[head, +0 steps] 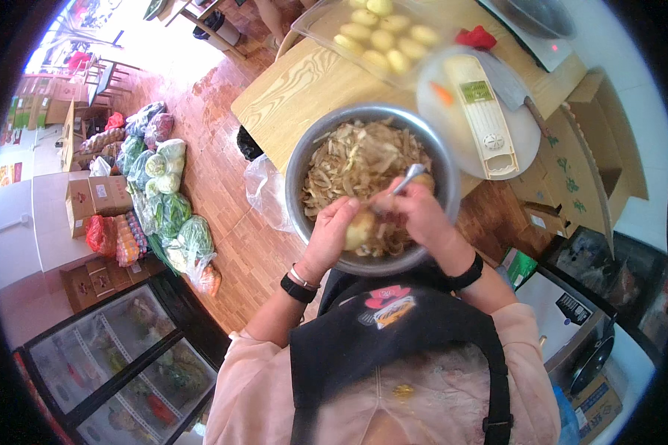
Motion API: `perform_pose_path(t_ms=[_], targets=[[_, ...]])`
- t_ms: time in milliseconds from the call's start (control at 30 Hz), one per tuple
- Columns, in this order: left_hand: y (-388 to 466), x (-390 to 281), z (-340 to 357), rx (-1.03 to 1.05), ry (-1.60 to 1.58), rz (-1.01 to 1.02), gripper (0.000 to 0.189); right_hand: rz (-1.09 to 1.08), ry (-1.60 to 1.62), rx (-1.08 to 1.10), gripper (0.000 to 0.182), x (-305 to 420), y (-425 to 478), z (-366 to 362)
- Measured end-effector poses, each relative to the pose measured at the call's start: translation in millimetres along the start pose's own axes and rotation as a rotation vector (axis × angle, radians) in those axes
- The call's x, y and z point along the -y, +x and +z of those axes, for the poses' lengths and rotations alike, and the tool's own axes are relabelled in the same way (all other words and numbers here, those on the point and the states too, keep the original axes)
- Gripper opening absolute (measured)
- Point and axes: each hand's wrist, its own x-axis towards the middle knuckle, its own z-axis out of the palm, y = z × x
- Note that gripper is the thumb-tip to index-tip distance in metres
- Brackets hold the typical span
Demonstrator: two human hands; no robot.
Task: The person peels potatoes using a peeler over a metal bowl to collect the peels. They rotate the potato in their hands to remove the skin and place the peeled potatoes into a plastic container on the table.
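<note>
My left hand (327,232) grips a potato (359,231) over a large metal bowl (451,183), low in the picture's middle. Close beside it, my right hand (420,214) is closed on a metal-handled tool (409,177), blurred, whose working end lies hidden at the potato. Many brown peelings (362,161) fill much of the bowl. Another rounded, yellowish thing shows partly behind my right fingers; whether it is held is unclear. Beyond the bowl, peeled potatoes (383,40) lie in a clear plastic tub (312,26).
On the wooden table (289,83), a round white board (526,153) bears a slicer (487,119), a cleaver (504,83) and a carrot piece (441,93). A red cloth-like thing (476,38) lies behind. Bagged vegetables (167,211) stand on the floor at left; cardboard (568,161) stands at right.
</note>
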Motion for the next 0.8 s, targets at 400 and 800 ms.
perform_pose_path(t_ms=[400, 800], targets=[[2.8, -11.2, 11.7, -0.020, -0.273, -0.154, 0.035, -0.047, 0.371, -0.005, 0.008, -20.9, 1.8, -6.5], [-2.6, -16.2, 10.3, 0.058, -0.333, -0.234, 0.043, -0.040, 0.441, 0.000, 0.007, -25.5, 6.0, -10.5]])
